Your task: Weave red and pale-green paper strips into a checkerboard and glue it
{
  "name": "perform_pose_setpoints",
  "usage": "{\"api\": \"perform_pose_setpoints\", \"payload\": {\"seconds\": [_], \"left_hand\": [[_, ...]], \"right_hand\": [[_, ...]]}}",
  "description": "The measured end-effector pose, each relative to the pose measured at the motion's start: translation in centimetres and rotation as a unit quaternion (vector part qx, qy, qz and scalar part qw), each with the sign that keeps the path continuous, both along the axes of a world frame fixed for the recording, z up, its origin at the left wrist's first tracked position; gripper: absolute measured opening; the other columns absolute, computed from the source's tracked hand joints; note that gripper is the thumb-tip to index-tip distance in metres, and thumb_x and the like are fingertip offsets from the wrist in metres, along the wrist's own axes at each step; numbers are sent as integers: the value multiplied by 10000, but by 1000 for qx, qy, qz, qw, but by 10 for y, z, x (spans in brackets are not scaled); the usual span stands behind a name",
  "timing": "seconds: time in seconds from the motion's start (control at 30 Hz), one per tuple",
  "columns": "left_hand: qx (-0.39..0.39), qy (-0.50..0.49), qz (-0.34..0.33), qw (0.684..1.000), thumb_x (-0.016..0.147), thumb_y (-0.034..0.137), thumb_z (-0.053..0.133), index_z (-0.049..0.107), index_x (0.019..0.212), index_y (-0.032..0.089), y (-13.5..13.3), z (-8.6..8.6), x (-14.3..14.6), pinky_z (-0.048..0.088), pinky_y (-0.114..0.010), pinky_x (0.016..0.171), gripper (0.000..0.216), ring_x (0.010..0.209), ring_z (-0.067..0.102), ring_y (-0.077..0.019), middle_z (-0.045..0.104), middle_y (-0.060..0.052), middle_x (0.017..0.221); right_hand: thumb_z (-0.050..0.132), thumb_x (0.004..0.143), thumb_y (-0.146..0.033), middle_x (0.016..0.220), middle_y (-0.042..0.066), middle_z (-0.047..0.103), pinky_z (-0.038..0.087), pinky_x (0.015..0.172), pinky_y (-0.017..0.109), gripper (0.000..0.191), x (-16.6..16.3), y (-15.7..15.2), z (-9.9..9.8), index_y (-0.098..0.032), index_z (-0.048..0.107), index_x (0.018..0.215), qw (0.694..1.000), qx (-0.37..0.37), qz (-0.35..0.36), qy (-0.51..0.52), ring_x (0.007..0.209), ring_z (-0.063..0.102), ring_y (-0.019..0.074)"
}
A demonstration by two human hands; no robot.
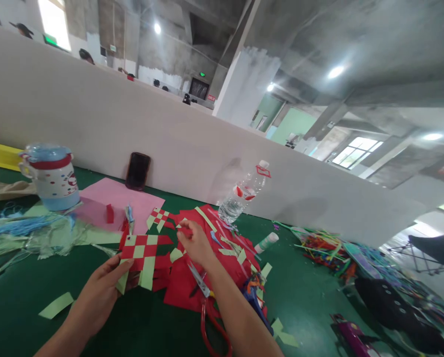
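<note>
My left hand (105, 282) is closed on the left edge of a woven paper fish (144, 252), checkered in red and pale green, with loose strip ends on its right. Just right of it, my right hand (195, 243) has its fingers curled together above the red paper (181, 285). Small red and green bits show at those fingertips; whether they are gripped is unclear. A smaller woven paper fish (158, 218) lies behind the held one. Under my right forearm are scissors (216, 329) with red handles, blades pointing away, partly hidden by the arm.
A glue stick (266, 242) and a water bottle (242, 193) stand beyond the red paper. On the left are a lidded cup (54, 178) and pink paper (99, 198); a phone (138, 171) leans on the partition. Colored strips (324, 248) pile up right.
</note>
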State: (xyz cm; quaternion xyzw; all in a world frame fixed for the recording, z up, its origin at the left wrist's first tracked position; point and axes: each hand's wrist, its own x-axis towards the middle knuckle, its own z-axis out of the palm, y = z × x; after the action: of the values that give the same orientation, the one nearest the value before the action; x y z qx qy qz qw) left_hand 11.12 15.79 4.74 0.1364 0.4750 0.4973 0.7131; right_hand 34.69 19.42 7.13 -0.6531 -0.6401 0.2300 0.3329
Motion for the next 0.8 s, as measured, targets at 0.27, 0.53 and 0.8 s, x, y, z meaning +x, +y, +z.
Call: {"api": "perform_pose_setpoints", "payload": {"seconds": [0.27,0.53,0.8], "left_hand": [[18,-13,134,991,854,127,685,719,952,241,21,-2,-23,646,-259,681,154,730,757,-157,802,22,878],[20,-24,136,990,789,134,758,740,1020,217,19,-1,-17,655,-256,705,246,805,775,-181,807,-17,910],[12,-27,142,989,772,128,777,722,1065,228,18,-1,-16,669,-298,724,314,849,787,-213,818,-14,919]], "right_hand": [[674,1004,-363,1406,105,609,453,1102,576,362,-37,104,-20,-190,631,1319,983,-65,1,-173,1314,566,314],[697,979,-382,1427,108,582,408,1124,606,435,-48,123,-32,-204,603,1365,969,-107,3,-222,1356,513,340],[684,1004,-356,1299,91,659,574,959,479,307,-34,135,-36,-181,656,1255,991,-112,-8,-77,1121,670,255]]}}
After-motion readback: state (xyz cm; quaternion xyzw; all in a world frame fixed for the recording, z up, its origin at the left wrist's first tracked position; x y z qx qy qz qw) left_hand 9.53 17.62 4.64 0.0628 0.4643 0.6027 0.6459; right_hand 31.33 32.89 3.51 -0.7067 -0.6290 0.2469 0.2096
